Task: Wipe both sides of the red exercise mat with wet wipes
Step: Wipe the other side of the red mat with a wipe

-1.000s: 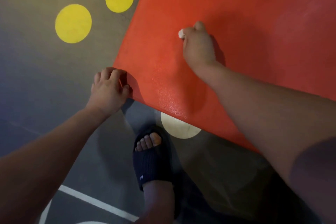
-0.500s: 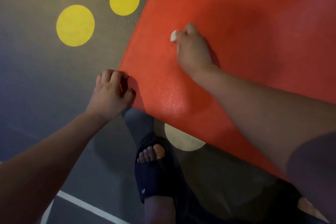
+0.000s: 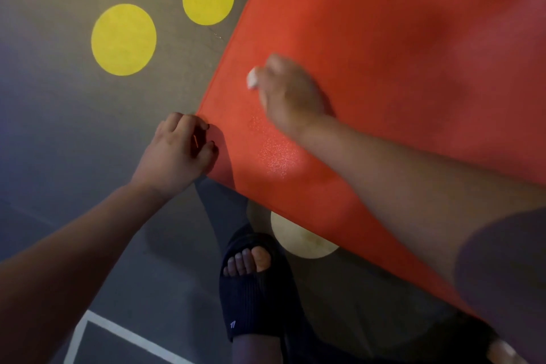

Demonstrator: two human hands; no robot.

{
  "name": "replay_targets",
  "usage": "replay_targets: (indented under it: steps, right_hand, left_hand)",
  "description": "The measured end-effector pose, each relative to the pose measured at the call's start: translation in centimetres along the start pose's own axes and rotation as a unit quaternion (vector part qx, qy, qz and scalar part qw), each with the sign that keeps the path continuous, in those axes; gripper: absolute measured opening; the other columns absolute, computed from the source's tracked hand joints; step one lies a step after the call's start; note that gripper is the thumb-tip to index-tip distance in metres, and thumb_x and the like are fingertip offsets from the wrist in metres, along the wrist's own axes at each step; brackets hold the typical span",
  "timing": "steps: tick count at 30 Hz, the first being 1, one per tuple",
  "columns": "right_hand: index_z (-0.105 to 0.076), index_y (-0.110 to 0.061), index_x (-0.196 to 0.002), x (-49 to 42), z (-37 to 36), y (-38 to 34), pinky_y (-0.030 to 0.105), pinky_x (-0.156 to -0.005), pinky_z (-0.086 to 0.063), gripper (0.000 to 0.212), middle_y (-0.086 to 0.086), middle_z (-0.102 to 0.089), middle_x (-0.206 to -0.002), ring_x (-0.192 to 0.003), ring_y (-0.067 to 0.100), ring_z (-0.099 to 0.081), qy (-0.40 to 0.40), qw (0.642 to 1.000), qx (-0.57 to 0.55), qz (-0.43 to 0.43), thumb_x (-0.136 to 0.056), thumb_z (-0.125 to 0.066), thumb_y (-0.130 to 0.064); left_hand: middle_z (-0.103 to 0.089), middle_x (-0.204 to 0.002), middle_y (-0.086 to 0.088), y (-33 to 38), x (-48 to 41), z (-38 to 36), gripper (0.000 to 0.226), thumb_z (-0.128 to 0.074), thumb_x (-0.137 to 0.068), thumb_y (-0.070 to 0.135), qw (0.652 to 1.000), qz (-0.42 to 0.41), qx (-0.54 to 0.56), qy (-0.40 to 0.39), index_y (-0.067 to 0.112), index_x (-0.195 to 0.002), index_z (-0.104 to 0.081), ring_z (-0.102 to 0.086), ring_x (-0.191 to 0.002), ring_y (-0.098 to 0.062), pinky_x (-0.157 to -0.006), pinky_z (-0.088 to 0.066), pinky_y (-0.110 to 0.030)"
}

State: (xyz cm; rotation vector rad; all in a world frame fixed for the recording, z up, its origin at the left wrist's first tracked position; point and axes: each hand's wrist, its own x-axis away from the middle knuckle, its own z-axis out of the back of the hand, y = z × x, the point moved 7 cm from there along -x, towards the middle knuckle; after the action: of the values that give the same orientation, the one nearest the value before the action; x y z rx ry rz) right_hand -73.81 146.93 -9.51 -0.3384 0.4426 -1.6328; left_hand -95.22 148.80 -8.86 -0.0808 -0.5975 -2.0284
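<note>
Risk: red exercise mat (image 3: 384, 38) slips from the pinch at its corner and drops toward the slippered foot (image 3: 254, 284) below the grip, if wiping pressure drags it.
Left hand (image 3: 177, 151): fingers curled, clamping that corner.
Right hand (image 3: 291, 94), beyond the grip: knuckles up, clutching a bunched wet wipe (image 3: 252, 77) against the mat face.

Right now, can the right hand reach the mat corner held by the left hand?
Probably yes: only bare red mat lies between the right hand and the left hand gripping that corner.
</note>
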Motion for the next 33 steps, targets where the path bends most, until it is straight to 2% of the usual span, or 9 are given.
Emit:
replay_targets:
  steps: [2, 5, 10, 12, 17, 19, 26, 31, 33]
  right_hand:
    - [-0.067, -0.013, -0.094, 2.5, -2.1, -4.2, 0.037, -0.062, -0.037, 0.03, 0.01, -0.056, -0.087, -0.077, 0.031, -0.054, -0.094, 0.981, -0.051, 0.161, -0.085, -0.038, -0.02]
    - [-0.065, -0.011, -0.094, 1.1, -1.7, -3.1, 0.036, -0.06, -0.026, 0.039, 0.012, -0.055, -0.087, -0.076, 0.032, -0.053, -0.117, 0.97, -0.019, 0.212, -0.089, -0.034, -0.035]
    - [-0.074, -0.019, -0.097, -5.7, 2.4, 5.5, 0.041, -0.069, -0.042, 0.027, 0.016, -0.059, -0.094, -0.086, 0.038, -0.06, 0.066, 0.996, 0.036, -0.052, -0.086, -0.05, -0.014]
    - [-0.075, -0.017, -0.093, -5.3, 2.1, 4.1, 0.04, -0.067, -0.042, 0.025, 0.016, -0.06, -0.09, -0.082, 0.038, -0.06, 0.077, 0.994, 0.004, -0.075, -0.084, -0.052, -0.012]
    - [-0.067, -0.015, -0.092, 0.5, -1.8, -4.5, 0.034, -0.063, -0.032, 0.035, 0.007, -0.054, -0.086, -0.08, 0.023, -0.051, -0.137, 0.972, -0.079, 0.173, -0.087, -0.038, -0.034]
    - [-0.068, -0.016, -0.092, -0.7, -1.3, -3.8, 0.034, -0.061, -0.029, 0.029, 0.01, -0.054, -0.088, -0.081, 0.029, -0.053, -0.135, 0.968, -0.044, 0.209, -0.089, -0.042, -0.03]
    - [-0.073, -0.013, -0.102, -8.2, 0.1, 2.4, 0.04, -0.074, -0.04, 0.027, 0.017, -0.058, -0.101, -0.091, 0.035, -0.059, -0.002, 0.997, -0.023, -0.07, -0.089, -0.049, -0.014]
    - [-0.065, -0.016, -0.101, -2.0, -2.7, -6.2, 0.028, -0.06, -0.028, 0.04, 0.0, -0.051, -0.087, -0.074, 0.016, -0.046, -0.122, 0.971, -0.051, 0.201, -0.092, -0.031, -0.035]
    - [-0.065, -0.016, -0.101, -3.7, -2.5, -4.9, 0.032, -0.062, -0.03, 0.034, 0.004, -0.054, -0.086, -0.075, 0.021, -0.051, -0.109, 0.975, -0.025, 0.191, -0.095, -0.036, -0.032]
  left_hand:
    - [-0.053, -0.106, -0.006, -0.1, -0.2, 0.1, 0.029, -0.071, -0.087, 0.024, 1.0, 0.001, 0.005, 0.007, 0.018, -0.112, -0.058, -0.056, -0.104, -0.034, -0.091, -0.049, -0.044]
    - [-0.052, -0.105, -0.005, -0.2, -0.2, 0.2, 0.03, -0.063, -0.085, 0.033, 1.0, -0.006, 0.014, 0.008, 0.019, -0.111, -0.058, -0.057, -0.101, -0.033, -0.09, -0.05, -0.044]
    - [-0.052, -0.105, -0.003, -0.2, -0.5, 0.1, 0.029, -0.067, -0.085, 0.03, 1.0, -0.009, 0.021, 0.001, 0.019, -0.11, -0.057, -0.057, -0.1, -0.032, -0.09, -0.05, -0.042]
    - [-0.052, -0.102, -0.003, 0.0, -0.6, 0.2, 0.03, -0.062, -0.083, 0.037, 1.0, -0.007, 0.02, 0.007, 0.019, -0.108, -0.057, -0.058, -0.097, -0.031, -0.086, -0.05, -0.04]
    - [-0.054, -0.101, -0.004, 0.0, -0.5, 0.4, 0.037, -0.058, -0.079, 0.045, 1.0, 0.009, 0.022, 0.019, 0.019, -0.105, -0.058, -0.058, -0.097, -0.033, -0.082, -0.052, -0.043]
    - [-0.054, -0.1, -0.004, -0.2, -0.5, 0.4, 0.04, -0.056, -0.076, 0.047, 0.999, 0.015, 0.026, 0.018, 0.018, -0.104, -0.059, -0.059, -0.095, -0.032, -0.082, -0.052, -0.043]
    - [-0.053, -0.094, 0.0, -0.8, -1.0, 0.6, 0.041, -0.057, -0.072, 0.052, 0.999, 0.014, 0.046, 0.004, 0.019, -0.097, -0.058, -0.055, -0.086, -0.022, -0.077, -0.047, -0.033]
    - [-0.051, -0.083, 0.001, -2.4, -0.3, 0.7, 0.035, -0.08, -0.08, 0.036, 0.998, 0.037, 0.038, 0.027, 0.018, -0.085, -0.051, -0.053, -0.078, -0.023, -0.069, -0.043, -0.035]
    - [-0.053, -0.085, 0.0, -2.9, 0.0, 0.7, 0.034, -0.081, -0.081, 0.036, 0.998, 0.04, 0.041, 0.028, 0.017, -0.088, -0.052, -0.052, -0.077, -0.021, -0.07, -0.042, -0.033]
